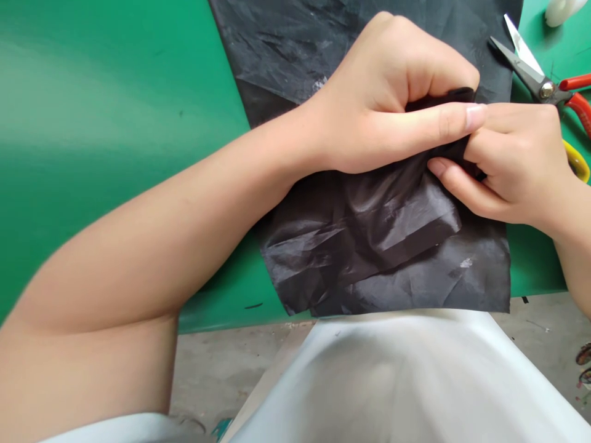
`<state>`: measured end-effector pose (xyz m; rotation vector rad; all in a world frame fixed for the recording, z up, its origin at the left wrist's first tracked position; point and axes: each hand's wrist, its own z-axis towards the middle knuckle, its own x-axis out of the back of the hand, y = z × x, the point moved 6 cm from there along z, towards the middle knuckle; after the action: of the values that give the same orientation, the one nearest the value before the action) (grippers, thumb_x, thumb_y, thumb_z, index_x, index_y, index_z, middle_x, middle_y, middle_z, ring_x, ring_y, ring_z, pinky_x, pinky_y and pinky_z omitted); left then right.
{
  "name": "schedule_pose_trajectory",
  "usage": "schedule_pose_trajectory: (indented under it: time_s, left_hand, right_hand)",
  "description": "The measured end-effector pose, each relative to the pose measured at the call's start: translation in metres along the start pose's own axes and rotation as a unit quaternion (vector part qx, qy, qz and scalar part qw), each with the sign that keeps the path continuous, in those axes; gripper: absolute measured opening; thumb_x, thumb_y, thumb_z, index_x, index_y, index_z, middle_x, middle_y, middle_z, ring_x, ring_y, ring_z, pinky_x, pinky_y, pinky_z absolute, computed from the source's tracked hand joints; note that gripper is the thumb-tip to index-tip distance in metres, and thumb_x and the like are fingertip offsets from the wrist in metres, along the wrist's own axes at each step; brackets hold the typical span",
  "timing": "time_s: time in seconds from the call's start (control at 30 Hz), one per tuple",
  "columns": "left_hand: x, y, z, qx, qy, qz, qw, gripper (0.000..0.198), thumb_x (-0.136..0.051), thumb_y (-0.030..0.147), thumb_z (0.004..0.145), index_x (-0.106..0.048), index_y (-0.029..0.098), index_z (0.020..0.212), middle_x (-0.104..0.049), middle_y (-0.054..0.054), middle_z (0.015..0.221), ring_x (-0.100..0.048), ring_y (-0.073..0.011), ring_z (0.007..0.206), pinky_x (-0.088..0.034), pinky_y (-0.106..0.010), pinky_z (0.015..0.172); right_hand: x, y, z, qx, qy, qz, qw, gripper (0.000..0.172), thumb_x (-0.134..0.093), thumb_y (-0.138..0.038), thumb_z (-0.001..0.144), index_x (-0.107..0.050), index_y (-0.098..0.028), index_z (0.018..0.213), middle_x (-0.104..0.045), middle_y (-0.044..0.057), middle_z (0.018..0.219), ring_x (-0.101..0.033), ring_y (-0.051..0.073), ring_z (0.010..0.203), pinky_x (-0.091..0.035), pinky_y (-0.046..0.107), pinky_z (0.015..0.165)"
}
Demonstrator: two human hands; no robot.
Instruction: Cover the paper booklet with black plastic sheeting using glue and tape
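Green table (115, 123) bears black fabric (378, 246), unlabelled, pinched by left hand (388, 98) and right hand (512, 160).

A green table (115, 123) is seen, its surface smooth and plain. A crumpled black sheet (383, 246) is spread on it, reaching the near edge. Red-handled scissors (547, 86) are laid open on it at the far right, beside a yellow object (577, 161) and near a white object (561, 9).

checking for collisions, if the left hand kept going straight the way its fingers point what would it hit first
The left hand points right across the black fabric; it would meet the right hand first, which its fingertip already seems to touch.
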<state>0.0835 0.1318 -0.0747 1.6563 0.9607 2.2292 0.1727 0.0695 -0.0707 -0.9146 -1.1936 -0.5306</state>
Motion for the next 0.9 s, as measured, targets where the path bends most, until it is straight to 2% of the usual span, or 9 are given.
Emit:
schedule_pose_trajectory:
  time_s: [0.13,0.2,0.3,0.5,0.67,0.7,0.77,0.83,0.9]
  left_hand:
    - [-0.001,0.0,0.001,0.01,-0.02,0.023,0.999,0.057,0.002,0.053,0.093,-0.02,0.012,0.061,-0.023,0.005,0.078,-0.059,0.0007,0.087,-0.022,-0.016,0.078]
    - [-0.001,0.002,0.002,0.028,-0.056,0.057,0.996,0.063,0.005,0.06,0.089,-0.023,0.01,0.061,-0.024,0.004,0.082,-0.059,-0.0003,0.093,-0.024,-0.016,0.079]
    - [-0.002,0.007,0.003,0.064,-0.116,0.112,0.985,0.067,0.013,0.051,0.087,-0.03,0.006,0.063,-0.025,0.003,0.086,-0.057,-0.0028,0.103,-0.029,-0.019,0.083]
    - [0.005,0.013,0.0,0.053,-0.065,0.035,0.996,0.056,0.002,0.044,0.092,-0.023,0.007,0.058,-0.023,0.003,0.083,-0.059,-0.0068,0.103,-0.037,-0.027,0.086]
    - [0.012,0.01,-0.009,-0.007,-0.022,-0.044,0.999,0.056,0.001,0.042,0.09,-0.031,0.005,0.063,-0.022,0.004,0.085,-0.059,-0.0089,0.107,-0.033,-0.024,0.082]
    - [0.011,0.011,-0.01,-0.011,-0.041,-0.049,0.998,0.055,-0.001,0.043,0.09,-0.032,0.005,0.065,-0.023,0.004,0.086,-0.058,-0.0092,0.109,-0.031,-0.023,0.082]
    - [0.007,0.009,-0.007,0.025,-0.076,-0.014,0.997,0.055,0.0,0.044,0.09,-0.03,0.005,0.065,-0.023,0.004,0.087,-0.058,-0.0094,0.11,-0.029,-0.023,0.08]
    - [0.006,0.005,-0.003,0.091,-0.081,0.064,0.99,0.056,0.014,0.042,0.084,-0.024,0.008,0.062,-0.025,0.003,0.088,-0.059,-0.0085,0.107,-0.031,-0.025,0.081]
    - [0.004,0.006,0.001,0.108,-0.093,0.098,0.985,0.058,0.023,0.044,0.077,-0.021,0.01,0.062,-0.026,0.003,0.088,-0.06,-0.0089,0.105,-0.033,-0.027,0.081]
  right_hand:
    - [-0.001,-0.004,0.001,-0.001,-0.025,-0.045,0.999,0.045,-0.032,-0.043,0.104,-0.059,-0.018,0.077,-0.055,0.002,0.067,-0.052,0.013,0.064,-0.03,0.029,0.057]
    - [-0.001,-0.006,0.002,-0.001,-0.032,-0.067,0.997,0.048,-0.028,-0.042,0.104,-0.06,-0.018,0.078,-0.055,0.002,0.067,-0.05,0.013,0.063,-0.025,0.03,0.055]
    - [0.0,-0.008,0.004,0.001,-0.036,-0.081,0.996,0.05,-0.024,-0.04,0.104,-0.06,-0.018,0.077,-0.056,0.002,0.066,-0.047,0.013,0.061,-0.021,0.032,0.054]
    - [0.0,-0.007,0.004,-0.004,-0.041,-0.078,0.996,0.048,-0.026,-0.039,0.103,-0.062,-0.019,0.079,-0.058,0.002,0.069,-0.042,0.013,0.061,-0.02,0.033,0.057]
    - [0.002,-0.008,0.005,0.005,-0.015,-0.073,0.997,0.05,-0.026,-0.041,0.103,-0.064,-0.019,0.078,-0.055,0.002,0.065,-0.034,0.012,0.056,-0.018,0.033,0.055]
    - [0.002,-0.009,0.006,0.007,-0.009,-0.072,0.997,0.051,-0.026,-0.041,0.102,-0.064,-0.018,0.077,-0.054,0.002,0.064,-0.033,0.012,0.055,-0.018,0.033,0.054]
    - [0.002,-0.008,0.006,0.006,-0.002,-0.064,0.998,0.052,-0.026,-0.042,0.102,-0.064,-0.019,0.076,-0.055,0.002,0.063,-0.034,0.012,0.054,-0.018,0.034,0.053]
    - [0.002,-0.005,0.007,-0.007,-0.008,-0.045,0.999,0.05,-0.029,-0.045,0.101,-0.064,-0.021,0.074,-0.058,0.002,0.064,-0.043,0.013,0.057,-0.021,0.034,0.055]
    - [0.001,-0.002,0.007,-0.029,-0.017,-0.016,0.999,0.05,-0.032,-0.05,0.1,-0.064,-0.022,0.074,-0.06,0.002,0.065,-0.051,0.014,0.063,-0.025,0.034,0.058]
